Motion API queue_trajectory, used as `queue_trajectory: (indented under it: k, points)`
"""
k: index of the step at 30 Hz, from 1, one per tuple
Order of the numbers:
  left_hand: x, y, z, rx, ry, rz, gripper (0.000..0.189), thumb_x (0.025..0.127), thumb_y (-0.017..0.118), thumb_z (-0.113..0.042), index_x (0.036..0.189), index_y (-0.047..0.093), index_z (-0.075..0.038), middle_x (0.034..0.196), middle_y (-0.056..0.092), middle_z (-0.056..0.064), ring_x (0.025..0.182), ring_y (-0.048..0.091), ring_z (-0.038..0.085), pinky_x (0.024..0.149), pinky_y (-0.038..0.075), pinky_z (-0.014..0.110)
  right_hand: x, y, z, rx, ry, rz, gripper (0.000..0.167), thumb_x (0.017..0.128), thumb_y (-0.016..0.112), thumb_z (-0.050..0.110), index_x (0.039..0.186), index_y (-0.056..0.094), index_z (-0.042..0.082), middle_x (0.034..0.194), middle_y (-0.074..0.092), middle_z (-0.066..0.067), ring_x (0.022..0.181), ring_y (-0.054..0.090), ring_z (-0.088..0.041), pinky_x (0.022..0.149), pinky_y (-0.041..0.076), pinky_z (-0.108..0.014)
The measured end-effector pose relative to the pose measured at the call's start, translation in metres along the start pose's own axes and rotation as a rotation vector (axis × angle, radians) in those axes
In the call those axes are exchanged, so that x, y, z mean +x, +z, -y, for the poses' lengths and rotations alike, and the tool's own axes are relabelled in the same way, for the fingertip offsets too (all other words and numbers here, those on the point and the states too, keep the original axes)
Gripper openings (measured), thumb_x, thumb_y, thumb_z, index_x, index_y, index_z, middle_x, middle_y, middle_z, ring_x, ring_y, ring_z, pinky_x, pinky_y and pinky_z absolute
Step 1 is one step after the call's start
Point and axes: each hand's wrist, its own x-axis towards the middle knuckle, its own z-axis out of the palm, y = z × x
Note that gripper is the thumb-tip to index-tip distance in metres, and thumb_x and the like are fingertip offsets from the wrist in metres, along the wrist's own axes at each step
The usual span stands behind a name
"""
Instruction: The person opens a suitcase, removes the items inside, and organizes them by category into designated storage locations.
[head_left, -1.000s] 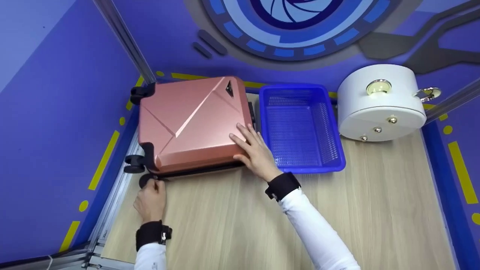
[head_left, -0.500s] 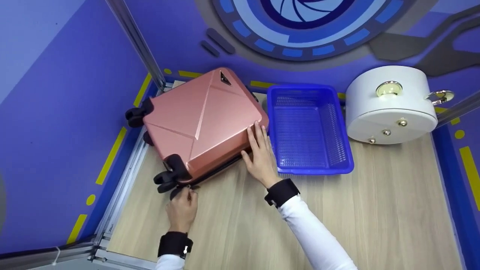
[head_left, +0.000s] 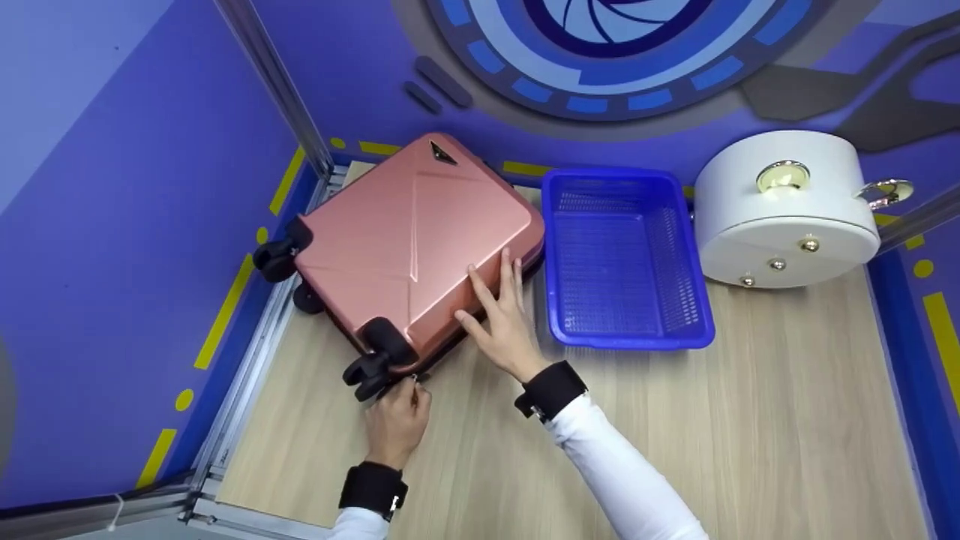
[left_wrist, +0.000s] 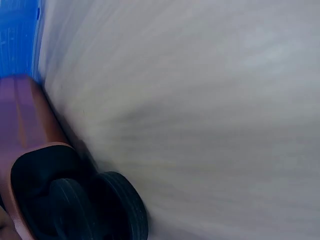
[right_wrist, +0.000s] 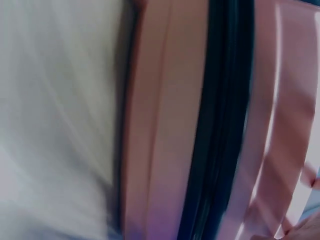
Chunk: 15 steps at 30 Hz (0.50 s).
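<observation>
A rose-pink hard-shell suitcase (head_left: pixel 450 225) lies flat and askew on the wood-look board, with its black wheels at the left end. My left hand (head_left: pixel 395 427) has its fingers curled at the suitcase's front corner, beside a black wheel (head_left: pixel 367 371); what its fingertips grip is partly hidden. The right hand (head_left: pixel 506 330) rests with spread, straight fingers on the front side of the shell. In the left wrist view, a double wheel (left_wrist: pixel 95 210) fills the lower left. The right wrist view has the dark seam (right_wrist: pixel 217 120) running between two pink shell halves.
A blue plastic basket (head_left: pixel 628 341) stands right beside the suitcase's right corner. Farther right is a white drum-shaped case (head_left: pixel 731 202) with gold handles and knobs. Painted panels (head_left: pixel 180 225) rise at the left, back and right, with a metal rail (head_left: pixel 255 382) along the left edge.
The suitcase has turned counterclockwise, its wheeled front corner swinging right and toward me. My left hand has moved right with that corner. The right hand has lately slid left along the side.
</observation>
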Motion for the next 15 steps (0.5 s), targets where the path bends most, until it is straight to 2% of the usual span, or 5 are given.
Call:
queue_trajectory:
  k: [3, 9, 15]
  points:
    - [0.001, 0.003, -0.006, 0.004, 0.027, 0.007, 0.017, 0.083, 0.065, -0.010, 0.072, 0.052, -0.011, 0.057, 0.046, -0.001, 0.043, 0.044, 0.020, 0.038, 0.033, 0.038, 0.006, 0.001, 0.003, 0.024, 0.021, 0.014, 0.070, 0.096, 0.071, 0.041, 0.158, 0.045, 0.017, 0.168, -0.003, -0.033, 0.153, -0.001, -0.058, 0.114, 0.017, -0.078]
    - [0.005, 0.015, -0.024, -0.021, 0.081, 0.043, 0.014, 0.084, 0.068, -0.011, 0.075, 0.056, -0.009, 0.058, 0.050, 0.000, 0.048, 0.050, 0.022, 0.045, 0.040, 0.041, 0.025, -0.007, -0.002, 0.027, 0.086, 0.053, 0.070, 0.096, 0.071, 0.045, 0.148, 0.047, 0.006, 0.167, -0.008, -0.034, 0.151, -0.004, -0.060, 0.118, 0.015, -0.074]
    - [0.005, 0.028, -0.043, -0.068, 0.047, 0.085, 0.017, 0.087, 0.069, -0.013, 0.077, 0.056, -0.011, 0.058, 0.050, -0.002, 0.047, 0.052, 0.019, 0.043, 0.040, 0.038, 0.038, -0.012, -0.001, 0.024, 0.176, 0.101, 0.074, 0.097, 0.064, 0.056, 0.148, 0.045, 0.006, 0.170, -0.013, -0.026, 0.155, -0.005, -0.053, 0.122, 0.009, -0.067]
